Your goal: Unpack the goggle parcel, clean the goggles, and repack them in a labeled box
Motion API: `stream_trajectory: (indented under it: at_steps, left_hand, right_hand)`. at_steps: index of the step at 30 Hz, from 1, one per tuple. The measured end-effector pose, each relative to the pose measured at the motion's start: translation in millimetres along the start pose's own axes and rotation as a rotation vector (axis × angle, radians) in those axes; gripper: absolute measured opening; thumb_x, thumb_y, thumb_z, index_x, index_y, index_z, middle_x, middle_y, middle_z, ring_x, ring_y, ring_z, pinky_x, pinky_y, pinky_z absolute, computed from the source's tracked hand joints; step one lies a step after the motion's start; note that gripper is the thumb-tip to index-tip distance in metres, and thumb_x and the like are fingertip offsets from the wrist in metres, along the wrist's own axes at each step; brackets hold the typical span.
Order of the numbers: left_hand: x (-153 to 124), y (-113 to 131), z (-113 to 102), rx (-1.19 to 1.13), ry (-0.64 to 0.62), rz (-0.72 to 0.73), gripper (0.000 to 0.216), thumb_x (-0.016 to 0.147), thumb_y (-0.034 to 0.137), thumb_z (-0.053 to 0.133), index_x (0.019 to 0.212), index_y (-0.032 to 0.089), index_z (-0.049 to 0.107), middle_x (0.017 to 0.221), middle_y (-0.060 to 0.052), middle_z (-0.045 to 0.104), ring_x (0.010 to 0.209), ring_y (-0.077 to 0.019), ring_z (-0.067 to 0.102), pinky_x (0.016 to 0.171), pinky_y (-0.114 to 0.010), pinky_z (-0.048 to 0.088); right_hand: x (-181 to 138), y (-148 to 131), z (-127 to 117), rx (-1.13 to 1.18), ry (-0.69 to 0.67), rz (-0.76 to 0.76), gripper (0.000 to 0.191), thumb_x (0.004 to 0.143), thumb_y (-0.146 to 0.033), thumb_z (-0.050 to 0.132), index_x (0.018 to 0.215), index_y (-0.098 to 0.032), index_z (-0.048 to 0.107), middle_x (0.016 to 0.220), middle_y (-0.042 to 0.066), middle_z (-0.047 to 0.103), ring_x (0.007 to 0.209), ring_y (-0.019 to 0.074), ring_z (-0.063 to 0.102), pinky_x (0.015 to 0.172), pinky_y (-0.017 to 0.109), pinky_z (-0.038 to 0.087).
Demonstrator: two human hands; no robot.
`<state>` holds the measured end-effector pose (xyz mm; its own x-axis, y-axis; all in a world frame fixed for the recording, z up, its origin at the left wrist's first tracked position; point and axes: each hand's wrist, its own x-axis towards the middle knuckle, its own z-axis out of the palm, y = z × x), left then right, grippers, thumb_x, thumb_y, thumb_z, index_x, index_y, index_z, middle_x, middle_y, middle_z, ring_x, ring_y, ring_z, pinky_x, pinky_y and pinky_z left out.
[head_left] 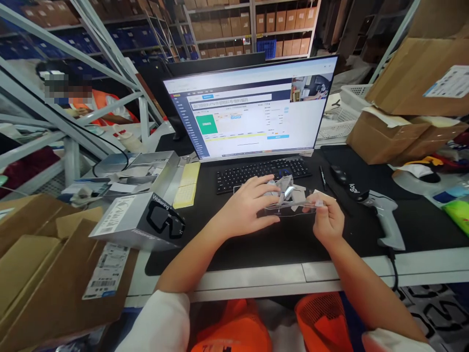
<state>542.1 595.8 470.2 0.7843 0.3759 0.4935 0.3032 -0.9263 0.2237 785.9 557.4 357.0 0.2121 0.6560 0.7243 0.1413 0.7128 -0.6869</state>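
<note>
A clear plastic bag [289, 195] with something small and pale inside is between my hands, just in front of the keyboard. Its contents are too crumpled over to make out. My right hand [329, 217] pinches the bag's right end between thumb and fingers. At the other end, my left hand [247, 208] has its fingers stretched and apart, the tips against the plastic. Partly behind my left hand lies the black keyboard [234, 178]. The grey handheld scanner [384, 217] rests on the black mat [286, 249] to the right of my right hand.
A lit monitor [252, 117] stands behind the keyboard. On the left are a grey sunglasses box [142, 220], yellow sticky notes [186, 183] and an open cardboard carton [69, 274]. A mouse [339, 174] and pen [323, 177] lie right; cardboard boxes [388, 134] stand beyond. Another person [102, 107] sits far left.
</note>
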Motion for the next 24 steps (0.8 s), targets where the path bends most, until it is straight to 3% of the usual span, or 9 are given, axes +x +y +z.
stream_trajectory:
  at_steps: [3, 8, 11, 15, 24]
  left_hand:
    - [-3.0, -4.3, 3.4, -0.033, 0.061, 0.001, 0.028, 0.094, 0.038, 0.074, 0.112, 0.016, 0.071, 0.12, -0.012, 0.074, 0.136, -0.0334, 0.057, 0.116, -0.053, 0.042]
    - [-2.7, -13.7, 11.7, -0.143, 0.145, 0.029, 0.037, 0.09, 0.046, 0.079, 0.109, 0.016, 0.073, 0.111, -0.011, 0.077, 0.126, -0.0305, 0.065, 0.109, -0.045, 0.049]
    - [-3.4, -14.0, 6.4, -0.128, 0.104, 0.026, 0.035, 0.09, 0.046, 0.079, 0.108, 0.017, 0.073, 0.111, -0.01, 0.078, 0.124, -0.0291, 0.066, 0.109, -0.044, 0.048]
    - [-6.0, -4.2, -9.1, 0.04, -0.017, 0.013, 0.025, 0.097, 0.039, 0.072, 0.11, 0.019, 0.071, 0.119, -0.008, 0.076, 0.131, -0.0273, 0.062, 0.121, -0.048, 0.033]
    - [-7.3, 3.1, -14.9, 0.155, -0.023, 0.054, 0.022, 0.101, 0.036, 0.066, 0.114, 0.019, 0.07, 0.122, -0.007, 0.075, 0.132, -0.0246, 0.06, 0.124, -0.046, 0.03]
  right_hand:
    - [0.2, -2.5, 0.1, 0.037, -0.073, 0.092, 0.024, 0.104, -0.043, 0.056, 0.112, -0.024, 0.068, 0.083, 0.002, 0.07, 0.072, 0.0182, 0.067, 0.07, 0.032, 0.053]
    - [3.8, 0.4, -5.1, -0.067, -0.194, 0.168, 0.016, 0.103, -0.032, 0.06, 0.095, -0.022, 0.07, 0.075, 0.001, 0.069, 0.071, 0.0166, 0.068, 0.069, 0.029, 0.052]
    - [6.4, 1.2, -10.1, -0.145, -0.251, 0.083, 0.018, 0.103, -0.028, 0.058, 0.09, -0.021, 0.068, 0.072, 0.0, 0.065, 0.069, 0.0151, 0.064, 0.067, 0.028, 0.049]
    - [10.6, -2.6, -14.1, -0.224, -0.272, -0.104, 0.013, 0.1, -0.021, 0.058, 0.089, -0.02, 0.064, 0.077, 0.001, 0.063, 0.069, 0.0154, 0.059, 0.065, 0.029, 0.046]
    - [19.3, -5.5, -16.6, -0.319, -0.232, -0.366, 0.009, 0.098, -0.016, 0.055, 0.094, -0.021, 0.061, 0.079, 0.004, 0.062, 0.073, 0.0185, 0.057, 0.069, 0.034, 0.046]
